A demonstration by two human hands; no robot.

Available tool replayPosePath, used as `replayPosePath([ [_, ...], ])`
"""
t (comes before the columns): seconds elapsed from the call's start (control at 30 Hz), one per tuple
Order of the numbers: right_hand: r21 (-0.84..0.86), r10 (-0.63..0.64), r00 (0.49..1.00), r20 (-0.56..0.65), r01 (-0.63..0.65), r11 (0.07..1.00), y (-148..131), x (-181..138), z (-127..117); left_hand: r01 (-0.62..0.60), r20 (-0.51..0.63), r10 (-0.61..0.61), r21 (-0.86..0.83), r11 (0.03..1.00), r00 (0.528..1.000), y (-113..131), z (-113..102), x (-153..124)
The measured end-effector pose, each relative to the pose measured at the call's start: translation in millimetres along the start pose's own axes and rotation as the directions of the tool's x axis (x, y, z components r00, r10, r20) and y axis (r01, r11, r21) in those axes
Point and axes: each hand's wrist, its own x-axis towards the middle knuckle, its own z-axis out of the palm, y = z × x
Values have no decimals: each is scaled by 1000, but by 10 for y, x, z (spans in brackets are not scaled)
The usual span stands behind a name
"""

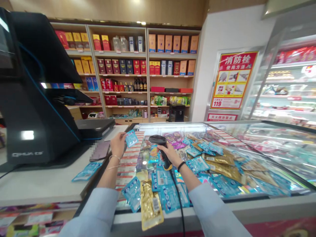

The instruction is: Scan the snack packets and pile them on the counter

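Between the fingers of my left hand (118,144) is a small blue snack packet (131,138), held up over the left side of the glass-topped freezer (172,125). My right hand (171,154) is wrapped round the handle of a black barcode scanner (158,140), whose head points left toward the packet. From the scanner a black cable (179,205) runs down over the front edge. Beneath my hands lie several blue packets (132,194) and a gold packet (150,207) that hangs partly over the edge. More gold packets (223,169) are heaped to the right.
At the left, a black checkout terminal (37,115) stands on a white counter (59,187), near another blue packet (87,171). Shelves of boxed bottles (116,66) line the back wall. A lit display cooler (283,82) is at the right.
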Motion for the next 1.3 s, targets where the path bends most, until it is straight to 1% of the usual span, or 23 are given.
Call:
replayPosePath([
  [0.1,-104,-60,991,121,72,992,-39,-42,47,-57,-71,62,73,996,996,72,-87,-24],
  [0.17,-132,-86,983,160,108,985,-77,-78,58,-83,-98,93,107,991,991,122,-125,-32],
  [0.23,-157,-88,981,173,115,981,-119,-110,55,-88,-116,103,129,988,988,153,-149,-32],
  [0.37,-162,-68,981,184,99,982,-198,-155,41,-80,-145,100,135,988,984,162,-187,-18],
  [0.5,-138,-79,975,208,109,984,-238,-173,39,-59,-166,80,131,990,983,174,-210,-13],
  [0.77,-163,-65,974,216,101,981,-262,-194,45,-40,-142,52,86,995,989,243,-210,-50],
  [1.0,-126,-62,970,234,93,988,-290,-213,43,-55,-134,71,118,991,988,157,-184,-8],
  [1.17,-72,-54,977,206,70,995,-253,-174,30,-68,-145,86,120,990,986,147,-202,-6],
  [1.23,-42,-39,980,196,48,998,-239,-157,26,-49,-146,60,77,996,987,167,-191,-24],
  [1.3,22,-32,985,170,28,999,-228,-147,23,15,-137,-23,-62,998,990,180,-148,-53],
])
